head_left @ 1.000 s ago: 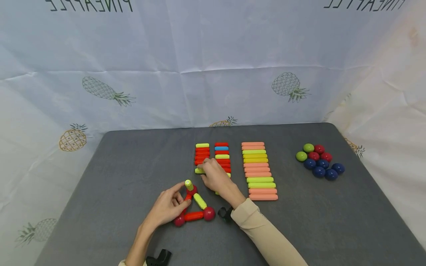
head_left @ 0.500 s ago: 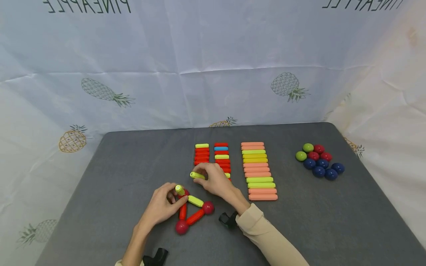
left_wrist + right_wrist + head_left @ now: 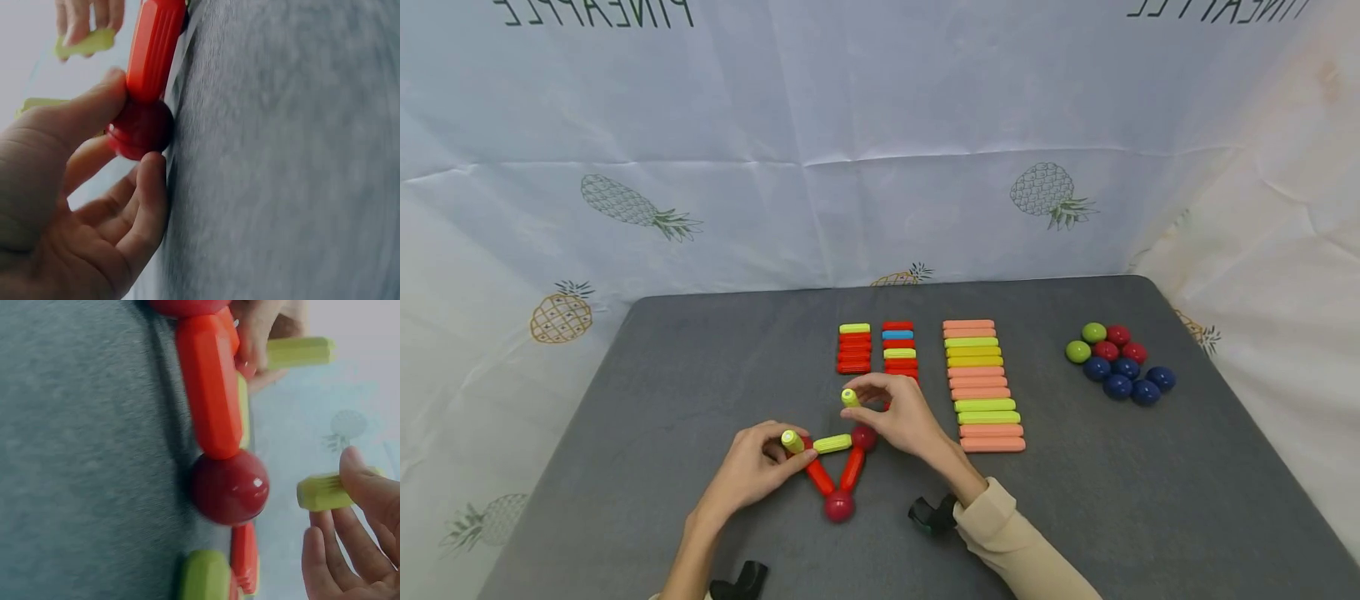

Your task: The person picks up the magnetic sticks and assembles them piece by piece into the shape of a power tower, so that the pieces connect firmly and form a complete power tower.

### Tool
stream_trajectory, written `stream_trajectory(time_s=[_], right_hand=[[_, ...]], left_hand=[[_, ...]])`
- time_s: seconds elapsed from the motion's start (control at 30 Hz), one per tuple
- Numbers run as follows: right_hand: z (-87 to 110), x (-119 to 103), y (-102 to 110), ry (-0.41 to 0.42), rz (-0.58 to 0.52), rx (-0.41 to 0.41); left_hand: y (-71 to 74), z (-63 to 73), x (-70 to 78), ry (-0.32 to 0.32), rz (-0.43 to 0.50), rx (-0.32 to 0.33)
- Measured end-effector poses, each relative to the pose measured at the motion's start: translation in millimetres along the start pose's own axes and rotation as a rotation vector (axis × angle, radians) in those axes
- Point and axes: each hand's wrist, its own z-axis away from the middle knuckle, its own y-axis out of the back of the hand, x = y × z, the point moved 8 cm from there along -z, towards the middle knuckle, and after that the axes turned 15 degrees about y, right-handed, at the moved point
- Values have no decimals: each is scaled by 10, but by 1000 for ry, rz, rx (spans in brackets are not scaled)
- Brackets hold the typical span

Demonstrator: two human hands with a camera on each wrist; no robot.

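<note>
On the dark table lies a triangle of three red balls joined by two red rods and one yellow-green rod (image 3: 832, 444). Its front ball (image 3: 838, 506) points toward the person. My left hand (image 3: 751, 468) pinches the left ball (image 3: 142, 128) between thumb and fingers, and a short yellow-green rod (image 3: 792, 442) sticks up from that ball. Above the right ball (image 3: 864, 437), my right hand (image 3: 901, 414) holds another short yellow-green rod (image 3: 322, 492) between thumb and fingers. That rod is apart from the ball in the right wrist view.
Behind the hands, two columns of short rods (image 3: 854, 348) lie on the table, partly covered by the right hand. A column of longer rods (image 3: 981, 383) lies to their right. Green, red and blue balls (image 3: 1117, 387) cluster farther right. A pineapple-print cloth (image 3: 820, 208) hangs behind.
My right hand has lifted a yellow-green rod from the short-rod column and brought it nearer, over the triangle. With the left hand on it, the triangle has turned counterclockwise.
</note>
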Motion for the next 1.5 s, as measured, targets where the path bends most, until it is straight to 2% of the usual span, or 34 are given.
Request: stream_trajectory(time_s=[0.2, 0.37, 0.6, 0.8, 0.97, 1.17, 1.23, 1.3, 1.4, 1.5], right_hand=[[96, 66, -19, -29, -56, -58], [132, 64, -49, -18, -61, -95], [121, 52, -136, 6, 29, -153], [98, 7, -164, 41, 66, -168], [93, 21, -166, 34, 61, -184], [67, 49, -118, -19, 64, -300], [17, 34, -68, -27, 95, -323], [-64, 26, -17, -30, 149, -313], [-214, 48, 18, -14, 269, -270], [-340, 128, -20, -18, 398, -263]], left_hand=[[55, 19, -55, 18, 5, -49], [65, 15, -45, -7, 12, -82], [31, 28, -68, -23, 3, -124], [16, 30, -64, -66, -8, -123], [9, 25, -68, -66, -14, -139], [-3, 29, -81, -63, -19, -172], [-5, 32, -80, -63, -13, -174], [-1, 36, -75, -64, -2, -171], [-3, 43, -76, -54, 3, -164], [-8, 44, -72, -51, -5, -148]])
